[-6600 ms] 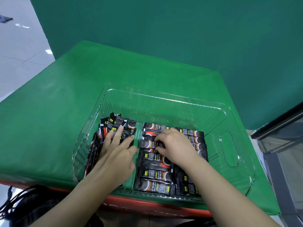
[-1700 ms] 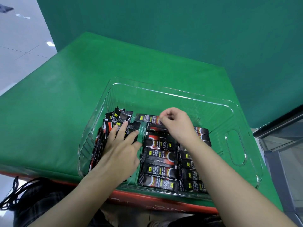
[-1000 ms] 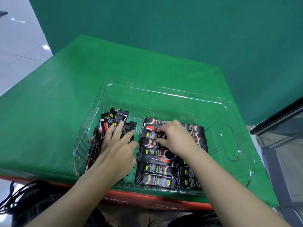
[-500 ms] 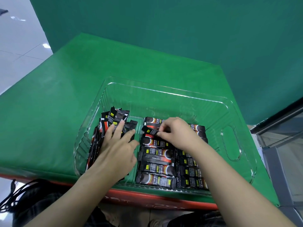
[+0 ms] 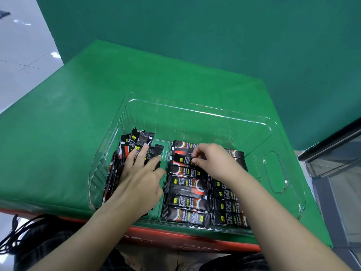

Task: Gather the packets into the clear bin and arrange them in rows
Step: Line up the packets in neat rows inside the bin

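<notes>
Tabletop (image 5: pixel 58 153): I see green cloth with no packets on it; every packet in view is already inside the bin, so gathering looks done.
Loose stack (image 5: pixel 134 145): a jumbled heap of black packets leans against the bin's left wall, ends fanned out and not yet laid flat.
Left hand (image 5: pixel 140 178): I have it spread flat, palm down on that heap, gripping nothing; I judge it is there to pin the heap so it does not slide while the other hand works.
Clear bin (image 5: pixel 195 112): the far half is bare, the near half holds the packets.
Rows (image 5: pixel 187 200): packets lie flat, side by side and crosswise, in two columns toward the near wall.
Right hand (image 5: pixel 213 163): thumb and fingertips pinch the end of one packet (image 5: pixel 182 159) near the far end of the left column, probably squaring it into line.
Next: feed packets from the heap into the rows.
</notes>
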`<state>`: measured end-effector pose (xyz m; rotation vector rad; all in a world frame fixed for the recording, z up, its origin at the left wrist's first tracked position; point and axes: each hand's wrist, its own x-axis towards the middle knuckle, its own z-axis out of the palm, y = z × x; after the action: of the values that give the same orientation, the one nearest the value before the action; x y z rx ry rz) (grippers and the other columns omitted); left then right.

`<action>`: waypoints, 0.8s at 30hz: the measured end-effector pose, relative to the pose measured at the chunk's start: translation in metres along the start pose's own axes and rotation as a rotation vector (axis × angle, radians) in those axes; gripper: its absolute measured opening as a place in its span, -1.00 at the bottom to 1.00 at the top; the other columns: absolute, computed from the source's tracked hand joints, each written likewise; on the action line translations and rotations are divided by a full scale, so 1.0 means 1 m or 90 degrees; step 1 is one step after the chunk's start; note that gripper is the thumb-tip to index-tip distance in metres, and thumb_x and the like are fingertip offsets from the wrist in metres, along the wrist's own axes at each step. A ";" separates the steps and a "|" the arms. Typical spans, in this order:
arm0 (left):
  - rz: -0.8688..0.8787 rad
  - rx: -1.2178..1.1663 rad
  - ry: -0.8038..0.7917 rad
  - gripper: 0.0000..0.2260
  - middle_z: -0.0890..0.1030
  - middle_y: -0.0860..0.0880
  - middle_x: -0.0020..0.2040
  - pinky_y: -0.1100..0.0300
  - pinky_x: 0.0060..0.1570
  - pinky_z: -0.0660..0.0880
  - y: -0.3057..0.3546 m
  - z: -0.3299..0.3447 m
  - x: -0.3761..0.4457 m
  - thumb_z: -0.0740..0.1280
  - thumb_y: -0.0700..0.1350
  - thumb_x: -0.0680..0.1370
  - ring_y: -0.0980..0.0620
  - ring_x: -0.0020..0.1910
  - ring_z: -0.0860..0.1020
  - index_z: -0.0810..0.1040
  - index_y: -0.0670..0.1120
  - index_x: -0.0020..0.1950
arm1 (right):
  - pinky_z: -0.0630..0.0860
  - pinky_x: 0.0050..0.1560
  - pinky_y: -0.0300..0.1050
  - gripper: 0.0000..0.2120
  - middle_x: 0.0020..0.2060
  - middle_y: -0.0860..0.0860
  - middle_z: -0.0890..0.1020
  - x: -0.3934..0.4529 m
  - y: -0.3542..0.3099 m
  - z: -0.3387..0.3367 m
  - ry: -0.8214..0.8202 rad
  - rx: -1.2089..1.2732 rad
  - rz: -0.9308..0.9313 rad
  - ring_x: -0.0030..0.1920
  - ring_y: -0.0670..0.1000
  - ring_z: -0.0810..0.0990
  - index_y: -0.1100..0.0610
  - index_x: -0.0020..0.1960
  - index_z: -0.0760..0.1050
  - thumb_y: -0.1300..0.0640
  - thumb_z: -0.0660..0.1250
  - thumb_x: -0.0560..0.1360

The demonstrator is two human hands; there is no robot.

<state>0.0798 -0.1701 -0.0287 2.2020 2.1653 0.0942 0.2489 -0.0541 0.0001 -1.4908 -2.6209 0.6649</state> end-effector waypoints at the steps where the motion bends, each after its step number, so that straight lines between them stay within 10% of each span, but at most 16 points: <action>1: 0.001 0.002 0.006 -0.62 0.15 0.02 0.55 -0.04 0.35 -0.39 0.000 0.000 0.000 0.15 -0.02 0.55 -0.12 0.54 -0.15 0.42 0.10 0.38 | 0.42 -0.08 -0.13 -0.95 -0.21 -0.07 0.54 0.001 0.000 0.002 0.005 -0.017 -0.002 -0.07 -0.01 0.48 0.07 -0.03 0.54 0.13 0.32 0.52; 10: 0.015 0.034 0.020 -0.75 0.63 -0.07 0.16 -0.11 0.33 0.00 -0.008 0.012 0.002 0.47 -0.03 0.21 -0.27 0.31 0.45 0.69 0.07 -0.12 | 0.38 -0.08 -0.14 -0.93 -0.20 -0.06 0.53 0.001 0.003 -0.001 0.010 -0.050 -0.004 -0.02 0.00 0.46 0.08 0.00 0.53 0.14 0.30 0.53; 24: 0.009 0.026 0.068 -0.75 0.65 -0.11 0.11 -0.14 0.32 0.05 -0.007 0.017 0.001 0.51 -0.06 0.16 -0.30 0.27 0.48 0.70 0.02 -0.18 | 0.37 0.16 -0.02 -0.62 0.09 0.06 0.46 0.020 -0.028 0.023 -0.030 -0.150 -0.153 0.16 0.08 0.36 -0.04 0.31 0.43 0.22 0.23 0.53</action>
<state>0.0744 -0.1687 -0.0460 2.2855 2.2239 0.1745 0.2097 -0.0581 -0.0129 -1.1871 -2.9346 0.3857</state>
